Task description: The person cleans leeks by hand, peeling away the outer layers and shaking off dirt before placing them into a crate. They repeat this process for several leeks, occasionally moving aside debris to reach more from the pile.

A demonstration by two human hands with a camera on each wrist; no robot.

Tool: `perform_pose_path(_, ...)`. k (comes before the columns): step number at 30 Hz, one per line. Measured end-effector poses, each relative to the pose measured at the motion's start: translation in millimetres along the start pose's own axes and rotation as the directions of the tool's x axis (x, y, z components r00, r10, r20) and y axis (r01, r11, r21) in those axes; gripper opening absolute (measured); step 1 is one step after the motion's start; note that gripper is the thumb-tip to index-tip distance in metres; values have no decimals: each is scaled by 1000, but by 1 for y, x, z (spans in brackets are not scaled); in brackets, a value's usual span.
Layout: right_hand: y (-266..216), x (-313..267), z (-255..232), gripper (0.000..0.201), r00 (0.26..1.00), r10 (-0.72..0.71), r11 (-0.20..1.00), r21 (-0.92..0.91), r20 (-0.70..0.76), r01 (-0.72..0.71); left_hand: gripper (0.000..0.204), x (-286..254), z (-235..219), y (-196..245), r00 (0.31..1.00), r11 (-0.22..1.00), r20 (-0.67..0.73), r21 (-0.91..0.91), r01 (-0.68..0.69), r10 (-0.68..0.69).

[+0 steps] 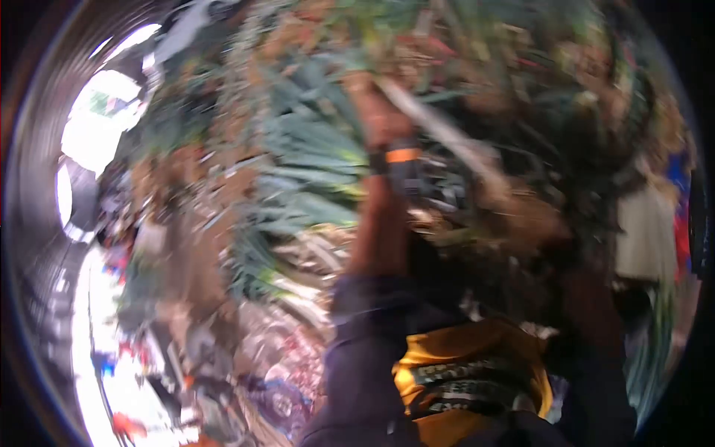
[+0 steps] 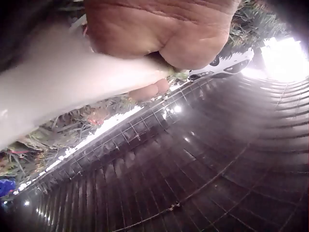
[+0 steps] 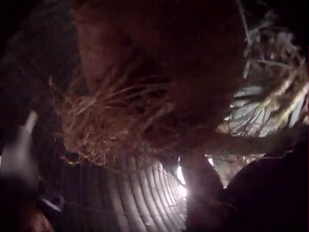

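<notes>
A long white leek stalk (image 1: 447, 134) runs diagonally between the two hands in the blurred head view. My left hand (image 1: 378, 119) holds its upper end; in the left wrist view the fingers of that hand (image 2: 161, 26) curl round the thick pale stalk (image 2: 77, 82). At the lower end is my right hand (image 1: 530, 220). The dark right wrist view has that hand (image 3: 164, 53) closed round the root end, with stringy brown roots (image 3: 111, 121) hanging out below the fingers.
Piled leeks with green leaves (image 1: 305, 149) lie beyond and left of the left forearm. A clear plastic bag (image 1: 279, 357) is at the lower left. Ribbed dark sheeting (image 2: 193, 159) curves alongside. A pale cloth or sack (image 1: 646, 231) stands at the right.
</notes>
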State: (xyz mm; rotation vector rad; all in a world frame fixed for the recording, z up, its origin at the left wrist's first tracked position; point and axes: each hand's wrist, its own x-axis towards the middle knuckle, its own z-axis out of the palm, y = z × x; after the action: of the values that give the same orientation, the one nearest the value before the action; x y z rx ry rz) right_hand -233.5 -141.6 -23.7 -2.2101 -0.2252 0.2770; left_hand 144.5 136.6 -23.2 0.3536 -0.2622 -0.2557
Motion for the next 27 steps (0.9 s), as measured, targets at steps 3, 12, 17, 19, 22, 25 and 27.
perform_pose_path(3,-22,24,-6,53,995,14,977,210,96,-34,53,-32,68,31,991,969,-60,212,129,-119)
perform_pose_path(12,-111,-1,-34,21,993,112,988,104,35,-115,35,-11,-1,38,917,945,-389,323,46,88)
perform_pose_path(17,-124,-67,-59,22,970,244,970,11,15,-244,28,-24,28,46,861,795,-285,573,-198,420)
perform_pose_path(19,-113,-80,-67,28,959,218,975,9,-182,-220,30,-18,31,41,890,845,-280,502,-184,360)
perform_pose_path(22,-102,-25,-114,27,658,146,988,80,-738,-130,29,-21,66,27,948,892,-188,424,-159,258)
perform_pose_path(25,3,31,-124,36,715,-86,913,-342,-694,-222,26,-44,121,4,970,919,-156,376,-118,188)
perform_pose_path(27,-11,48,-96,41,712,-299,815,-558,-635,-156,27,-50,147,-8,986,931,-70,345,-121,154)
